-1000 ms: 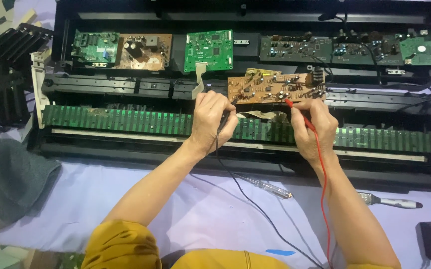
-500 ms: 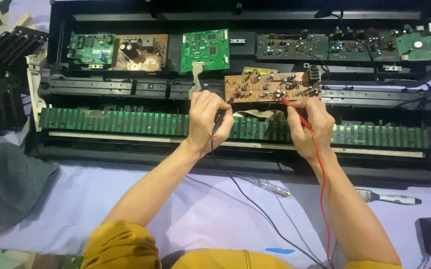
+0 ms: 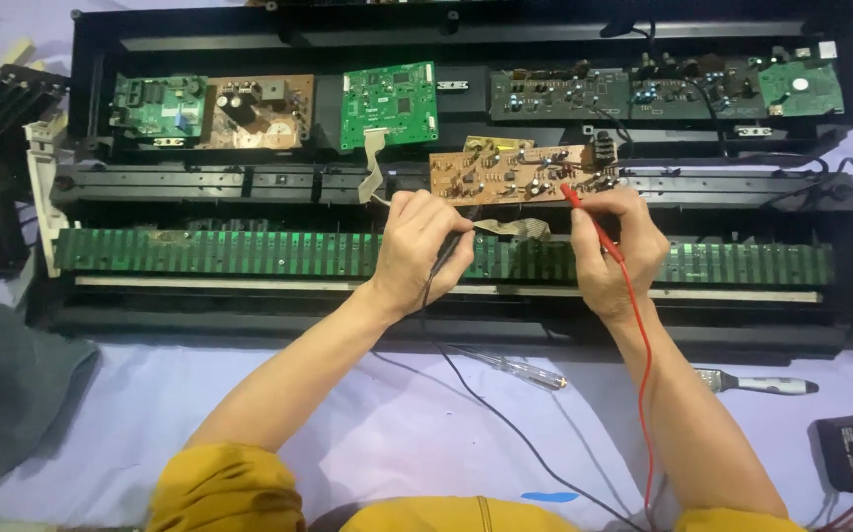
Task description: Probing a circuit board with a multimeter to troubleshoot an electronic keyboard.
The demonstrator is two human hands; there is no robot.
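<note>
Now my left hand (image 3: 424, 246) has its grip closed around a black probe (image 3: 449, 249), whose tip is hidden behind my fingers near the lower left edge of the brown board (image 3: 505, 169). My right hand (image 3: 615, 251) has its grip closed on a red probe (image 3: 592, 219), tip touching the board near its right end. That board sits tilted on the black rail of the opened keyboard (image 3: 249, 182), just above the long green strip (image 3: 249, 253). A grey ribbon cable (image 3: 517, 229) curls out between my hands. Black lead (image 3: 505, 419) and red lead (image 3: 643, 394) trail back toward me over the lilac cloth (image 3: 347, 433). On the cloth lie a clear-handled screwdriver (image 3: 520, 369) between my forearms and a white-handled tool (image 3: 761, 384) right of my right arm.
</note>
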